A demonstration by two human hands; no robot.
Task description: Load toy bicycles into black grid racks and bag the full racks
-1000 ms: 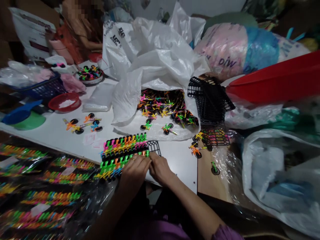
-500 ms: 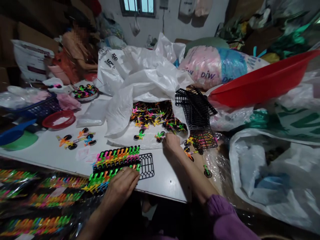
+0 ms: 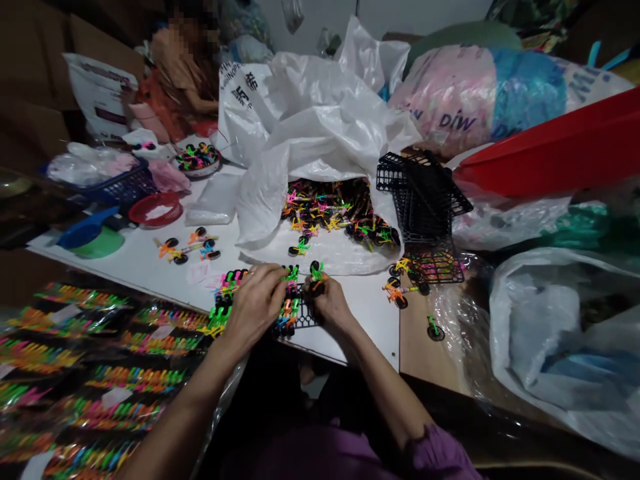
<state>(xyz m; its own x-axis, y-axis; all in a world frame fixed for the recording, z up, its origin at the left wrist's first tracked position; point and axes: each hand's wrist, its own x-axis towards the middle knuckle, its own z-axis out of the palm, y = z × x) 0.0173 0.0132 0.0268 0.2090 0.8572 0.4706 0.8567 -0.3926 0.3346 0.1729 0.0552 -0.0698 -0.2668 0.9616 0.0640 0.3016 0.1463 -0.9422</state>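
A black plastic grid rack (image 3: 306, 315) lies near the table's front edge, with rows of colourful toy bicycles (image 3: 289, 312) set in it. My left hand (image 3: 257, 303) is closed over the filled rows, its fingers bent around them; the fingertips are partly hidden. At the rack's right end, my right hand (image 3: 334, 308) pinches a green toy bicycle (image 3: 316, 270) with black wheels, held just over the bare grid. Behind my hands, a white sack (image 3: 327, 157) lies open with a heap of toy bicycles (image 3: 325, 210) in its mouth.
Empty black racks (image 3: 423, 200) are stacked to the right, beside loose bicycles (image 3: 400, 291). A red basin (image 3: 555, 157) leans behind them. Bagged, filled racks (image 3: 135, 377) lie at the lower left. A red basket (image 3: 173, 219) stands on the left; a co-worker (image 3: 183, 73) sits beyond.
My right hand has come left from the sack's mouth to the rack, carrying a green toy bicycle. My left hand stays on the filled rows. The view has tilted down.
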